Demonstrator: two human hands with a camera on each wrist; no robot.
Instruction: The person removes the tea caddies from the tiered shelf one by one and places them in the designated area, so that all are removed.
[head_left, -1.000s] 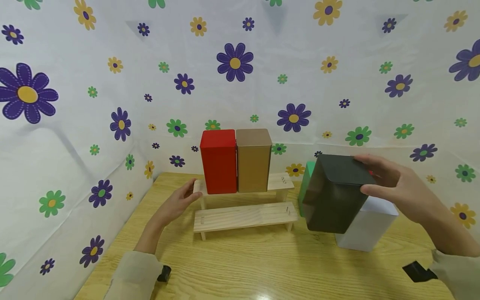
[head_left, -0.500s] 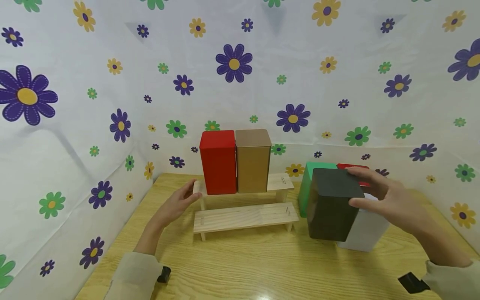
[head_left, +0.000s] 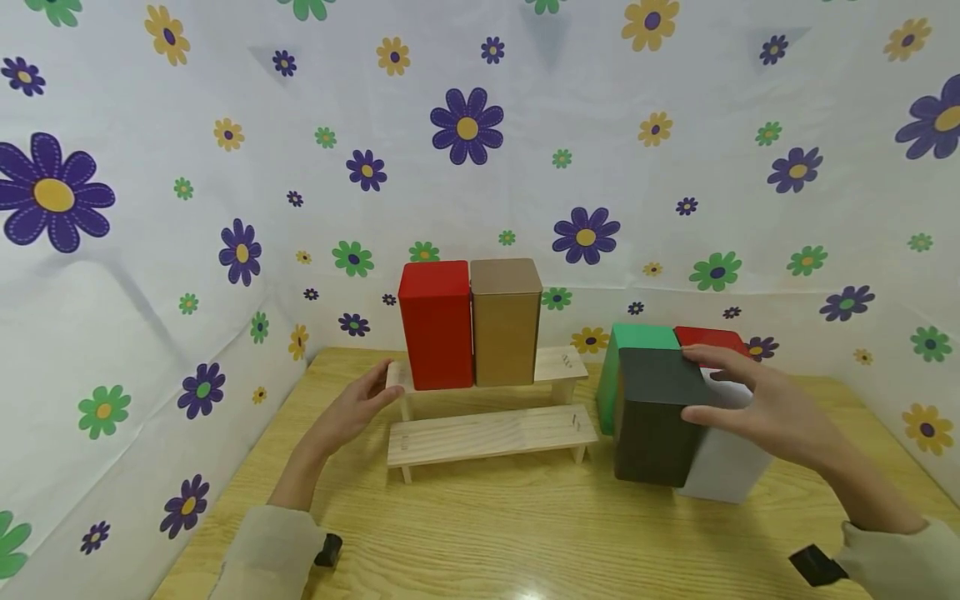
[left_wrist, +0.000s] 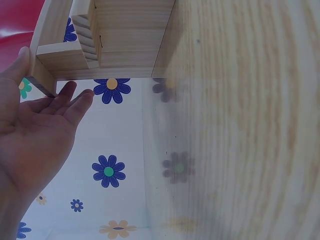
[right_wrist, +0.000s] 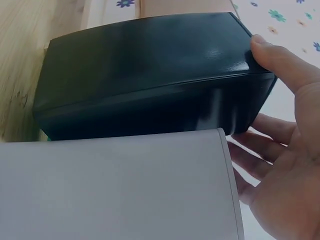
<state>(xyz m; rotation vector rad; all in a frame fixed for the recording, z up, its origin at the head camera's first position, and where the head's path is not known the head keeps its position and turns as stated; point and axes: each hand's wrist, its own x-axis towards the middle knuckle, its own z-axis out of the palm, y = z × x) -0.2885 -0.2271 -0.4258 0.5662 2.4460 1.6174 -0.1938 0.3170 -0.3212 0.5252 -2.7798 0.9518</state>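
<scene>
My right hand (head_left: 780, 417) holds an upright black box (head_left: 656, 442) by its upper right side. In the right wrist view, the thumb lies on one face of the black box (right_wrist: 140, 70), with the fingers at its top end. Whether its base touches the table cannot be told. On the left, my left hand (head_left: 348, 414) grips the end of a two-step wooden stand (head_left: 491, 437). The left wrist view shows thumb and fingers on either side of the board's end. A red box (head_left: 438, 333) and a gold box (head_left: 506, 337) stand side by side on the upper step.
Beside the black box stands a white box (head_left: 727, 462), partly covered by the right hand. Behind are a green box (head_left: 641, 335) and a second red box (head_left: 712, 340). A flower-patterned cloth (head_left: 420, 200) walls in the wooden table (head_left: 480, 533) at back and sides.
My right hand has lowered the black box and straightened it, bringing the green and second red boxes behind into fuller view. My left hand stays at the stand's end.
</scene>
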